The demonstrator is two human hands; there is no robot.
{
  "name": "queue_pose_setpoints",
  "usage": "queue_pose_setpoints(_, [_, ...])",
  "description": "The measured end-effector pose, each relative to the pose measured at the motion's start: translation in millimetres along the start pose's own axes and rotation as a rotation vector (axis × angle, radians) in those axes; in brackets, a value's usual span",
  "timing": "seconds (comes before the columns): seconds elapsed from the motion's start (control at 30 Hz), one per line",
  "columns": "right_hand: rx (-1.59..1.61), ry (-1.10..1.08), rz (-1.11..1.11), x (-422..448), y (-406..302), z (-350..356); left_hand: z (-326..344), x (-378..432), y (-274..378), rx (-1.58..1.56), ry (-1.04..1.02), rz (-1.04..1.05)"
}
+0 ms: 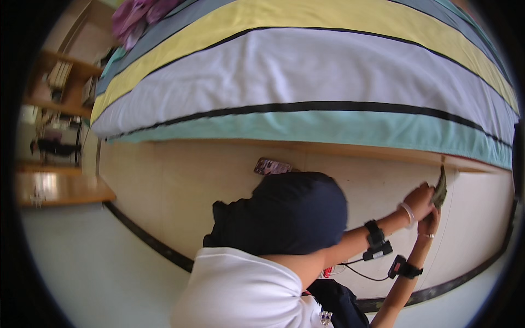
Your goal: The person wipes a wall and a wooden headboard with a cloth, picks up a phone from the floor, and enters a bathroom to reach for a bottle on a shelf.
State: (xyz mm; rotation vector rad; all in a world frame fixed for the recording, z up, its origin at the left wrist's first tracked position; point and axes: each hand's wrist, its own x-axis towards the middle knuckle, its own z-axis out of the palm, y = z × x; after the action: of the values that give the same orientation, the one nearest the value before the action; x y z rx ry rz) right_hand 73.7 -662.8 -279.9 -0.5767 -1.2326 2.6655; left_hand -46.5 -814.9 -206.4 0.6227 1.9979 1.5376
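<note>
My left hand (pixel 421 201), with a pale bangle at the wrist, is closed around a dark grey-green thing (pixel 440 189), which looks like folded cloth. Its narrow upper tip reaches the wooden lower edge of the bed (pixel 393 153). My right hand (pixel 428 223), wearing a thin bracelet, is just below the left one, against the lower end of the same thing; its fingers are partly hidden, so its grip is unclear. Black straps with small devices sit on both forearms, joined by a dark cable (pixel 369 277).
A striped bedspread (pixel 320 67) covers the bed. A phone in a patterned case (pixel 272 166) lies on the pale tiled floor (pixel 172 176), beyond my dark-clothed knee (pixel 301 213). Small red items (pixel 327 272) show below my left arm. A wooden shelf unit (pixel 61 80) stands at far left.
</note>
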Motion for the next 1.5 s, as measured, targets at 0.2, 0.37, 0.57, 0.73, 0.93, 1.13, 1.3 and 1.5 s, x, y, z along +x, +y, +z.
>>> queue_pose_setpoints(0.2, [-1.013, 0.040, 0.070, 3, -4, 54, 62, -34, 47, -0.054, 0.150, 0.206])
queue_pose_setpoints(0.37, [-0.223, 0.226, 0.084, -10, -13, -6, 27, -109, 145, -0.599, -0.453, 0.533])
queue_pose_setpoints(0.57, [-0.204, 0.351, 0.099, -18, 4, -56, -124, -142, 171, -0.413, -0.653, 0.554])
queue_pose_setpoints(0.73, [-0.251, 0.434, 0.088, -25, 3, -98, -317, -145, 130, -0.156, -0.536, -0.005])
queue_pose_setpoints(0.93, [-0.262, 0.400, 0.273, -22, 43, -98, -389, -206, -116, 1.042, -0.382, -0.718])
queue_pose_setpoints(1.13, [-0.330, 0.339, 0.266, -36, 27, -85, -345, -161, -297, 0.852, -0.156, -0.436])
queue_pose_setpoints(1.3, [-0.293, 0.453, 0.222, -42, 41, -94, -348, -129, -242, 1.148, -0.361, -0.220])
queue_pose_setpoints(1.5, [-0.307, 0.522, 0.220, -44, 62, -134, -342, -118, -218, 1.106, -0.360, -0.222])
